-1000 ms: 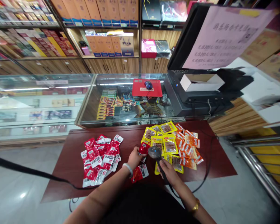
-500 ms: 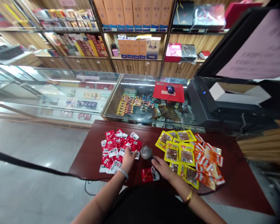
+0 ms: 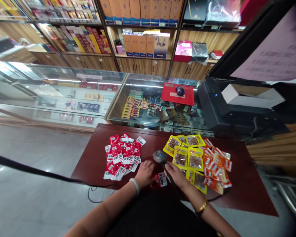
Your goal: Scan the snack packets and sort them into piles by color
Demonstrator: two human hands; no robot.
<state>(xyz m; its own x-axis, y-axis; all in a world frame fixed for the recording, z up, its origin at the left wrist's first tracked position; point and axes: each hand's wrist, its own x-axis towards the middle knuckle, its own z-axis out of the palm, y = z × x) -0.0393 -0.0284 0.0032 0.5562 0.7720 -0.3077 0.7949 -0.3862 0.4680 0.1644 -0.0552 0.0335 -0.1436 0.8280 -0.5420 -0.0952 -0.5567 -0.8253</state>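
Note:
My right hand [image 3: 175, 175] is wrapped around the handle of a dark handheld barcode scanner [image 3: 160, 156], whose head carries a small blue light. Below the scanner, close to my body, lies a single red and white snack packet [image 3: 162, 179]. My left hand [image 3: 145, 173] rests low over the table just left of that packet, fingers apart and the thumb side at the packet's edge. Further left is a loose pile of red and white snack packets [image 3: 118, 158]. Yellow snack packets [image 3: 195, 159] lie right of the scanner, with orange packets [image 3: 215, 164] beside them.
The dark red table [image 3: 88, 164] butts against a glass display counter [image 3: 148, 123]. On the counter sit a red mat [image 3: 167, 93] with a computer mouse [image 3: 180, 91], and a dark machine [image 3: 212, 105] with a white open box [image 3: 251, 95]. A cable [image 3: 96, 194] hangs at the left.
My left hand has left the red pile and come right and nearer my body, beside the single packet. My right hand has raised and turned the scanner, and its blue light now shows.

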